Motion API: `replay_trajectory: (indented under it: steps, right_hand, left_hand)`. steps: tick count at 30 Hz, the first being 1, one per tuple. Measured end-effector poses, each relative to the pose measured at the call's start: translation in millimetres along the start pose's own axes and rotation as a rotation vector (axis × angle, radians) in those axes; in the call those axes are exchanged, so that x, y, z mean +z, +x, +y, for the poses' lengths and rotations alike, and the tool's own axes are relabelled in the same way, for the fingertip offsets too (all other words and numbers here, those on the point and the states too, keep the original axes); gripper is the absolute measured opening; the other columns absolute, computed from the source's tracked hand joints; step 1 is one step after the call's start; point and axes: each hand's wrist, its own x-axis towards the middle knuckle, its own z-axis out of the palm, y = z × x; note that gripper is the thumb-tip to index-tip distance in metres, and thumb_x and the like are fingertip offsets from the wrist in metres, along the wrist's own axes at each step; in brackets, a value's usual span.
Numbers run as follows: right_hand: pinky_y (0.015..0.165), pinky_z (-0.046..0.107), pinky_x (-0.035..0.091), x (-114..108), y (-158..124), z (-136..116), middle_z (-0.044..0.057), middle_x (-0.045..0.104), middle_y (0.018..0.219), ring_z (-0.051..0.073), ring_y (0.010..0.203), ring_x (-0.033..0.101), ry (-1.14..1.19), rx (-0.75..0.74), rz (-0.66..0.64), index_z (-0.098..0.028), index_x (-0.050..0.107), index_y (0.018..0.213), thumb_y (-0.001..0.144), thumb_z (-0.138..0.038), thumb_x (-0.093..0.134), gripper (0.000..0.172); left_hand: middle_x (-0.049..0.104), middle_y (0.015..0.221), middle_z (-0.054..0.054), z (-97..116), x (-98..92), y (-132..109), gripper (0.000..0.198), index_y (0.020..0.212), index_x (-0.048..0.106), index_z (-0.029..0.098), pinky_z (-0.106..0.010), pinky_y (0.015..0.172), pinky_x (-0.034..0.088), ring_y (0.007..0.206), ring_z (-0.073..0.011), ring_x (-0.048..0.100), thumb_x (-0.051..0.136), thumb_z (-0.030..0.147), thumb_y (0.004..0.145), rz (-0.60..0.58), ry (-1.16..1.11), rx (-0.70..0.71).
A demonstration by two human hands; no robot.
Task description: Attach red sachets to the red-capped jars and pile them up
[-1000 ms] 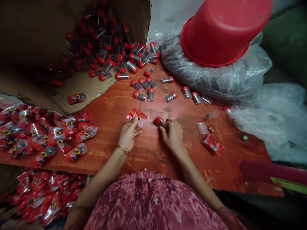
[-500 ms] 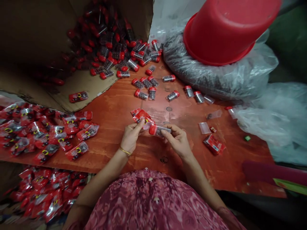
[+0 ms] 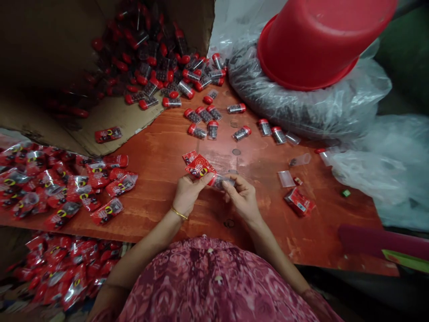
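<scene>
My left hand point(image 3: 188, 192), with a gold bangle at the wrist, is closed on a red printed plastic packet point(image 3: 201, 164). My right hand point(image 3: 244, 197) grips a small clear bottle point(image 3: 221, 181) with dark contents. Its red cap points left and lies at my left thumb, partly covered by it. Whether the cap is inside the packet's mouth I cannot tell. Another red packet point(image 3: 189, 156) shows just behind the one in my left hand.
A cardboard box point(image 3: 147, 123) spills red-capped bottles point(image 3: 186, 89) onto the orange-red table point(image 3: 154, 152). Filled red packets point(image 3: 80, 188) pile up at left, with more point(image 3: 72, 273) below the table edge. A red tub point(image 3: 311, 49) rests on a plastic sack point(image 3: 288, 116).
The bottle's capped end has moved left, up against my left thumb and the packet. My right hand has shifted slightly left with it.
</scene>
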Motion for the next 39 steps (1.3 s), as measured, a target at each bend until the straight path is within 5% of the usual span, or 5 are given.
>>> replay_trajectory:
  steps: [6, 13, 26, 33, 39]
  right_hand:
    - [0.031, 0.017, 0.031, 15, -3, 6, -0.006, 0.055, 0.055, 0.004, 0.031, 0.04, 0.136, 0.069, -0.01, -0.019, 0.055, 0.086, 0.076, -0.046, 0.058, 0.03]
    - [0.031, 0.016, 0.032, 32, -9, 12, -0.009, 0.048, 0.049, 0.004, 0.031, 0.039, 0.151, 0.014, 0.204, -0.02, 0.054, 0.091, 0.079, -0.048, 0.054, 0.031]
    - [0.029, 0.018, 0.028, 36, -1, 0, -0.007, 0.051, 0.054, 0.004, 0.031, 0.036, 0.152, 0.1, 0.026, -0.021, 0.052, 0.087, 0.074, -0.057, 0.055, 0.039]
    - [0.05, 0.023, 0.047, 20, 2, 5, -0.003, 0.06, 0.068, 0.006, 0.042, 0.052, 0.247, 0.119, -0.284, -0.021, 0.053, 0.094, 0.076, -0.055, 0.054, 0.039]
    - [0.039, 0.018, 0.039, 18, 13, 13, -0.011, 0.051, 0.046, 0.008, 0.036, 0.047, 0.171, 0.082, -0.158, -0.023, 0.041, 0.08, 0.068, -0.049, 0.066, 0.038]
  left_hand:
    - [0.061, 0.057, 0.0, -1, 8.9, -4, 0.037, 0.059, 0.062, 0.012, -0.021, 0.053, 0.041, 0.05, -0.0079, 0.051, 0.076, 0.046, 0.054, -0.091, -0.133, -0.061]
    - [0.057, 0.055, 0.002, -21, 14.2, -8, 0.038, 0.067, 0.063, 0.014, -0.019, 0.047, 0.035, 0.046, -0.0058, 0.045, 0.065, 0.052, 0.067, -0.011, -0.055, 0.092]
    - [0.054, 0.054, 0.002, -12, 7.4, -6, 0.034, 0.071, 0.064, 0.013, -0.019, 0.043, 0.038, 0.044, -0.0065, 0.045, 0.065, 0.047, 0.068, -0.086, 0.054, 0.094]
    - [0.055, 0.051, 0.001, 0, 8.5, -1, 0.032, 0.061, 0.063, 0.012, -0.019, 0.038, 0.036, 0.043, -0.0067, 0.047, 0.074, 0.042, 0.058, -0.08, -0.049, -0.034]
    - [0.06, 0.051, 0.0, -9, 6.2, -7, 0.038, 0.057, 0.062, 0.012, -0.021, 0.045, 0.039, 0.044, -0.0071, 0.048, 0.077, 0.045, 0.052, -0.173, -0.148, -0.203]
